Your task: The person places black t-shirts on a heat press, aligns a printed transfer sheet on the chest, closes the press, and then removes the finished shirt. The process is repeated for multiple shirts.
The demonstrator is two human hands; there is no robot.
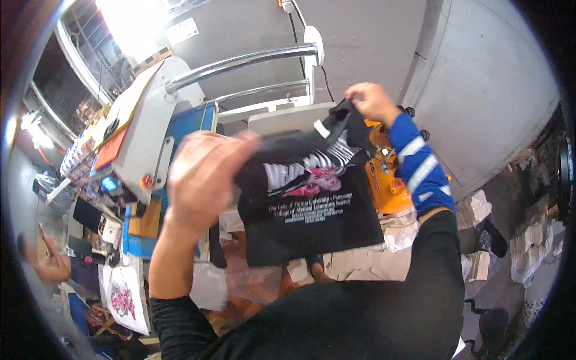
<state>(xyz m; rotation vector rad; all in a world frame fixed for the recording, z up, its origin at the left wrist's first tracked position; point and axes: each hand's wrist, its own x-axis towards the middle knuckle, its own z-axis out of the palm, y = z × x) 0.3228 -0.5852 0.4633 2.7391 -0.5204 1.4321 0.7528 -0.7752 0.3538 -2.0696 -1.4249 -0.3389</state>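
Observation:
A black T-shirt (312, 223) with white lettering and a pink and white print hangs spread out before me. My right hand (371, 102) is closed on its upper right part, near the collar, where a small white tag (322, 128) shows. At the shirt's upper left is my left hand (207, 171), smeared by motion; whether its fingers hold the cloth cannot be made out. A blue cover with pale stripes (420, 159) wraps my right forearm.
To the left stands a grey and blue machine (141, 135) with a metal bar (240, 63) above. Behind the shirt's right side is a yellow machine (384, 183). Cardboard pieces (354, 264) lie below; wrapped stacks (531, 246) are at right. Another person (51, 264) is at far left.

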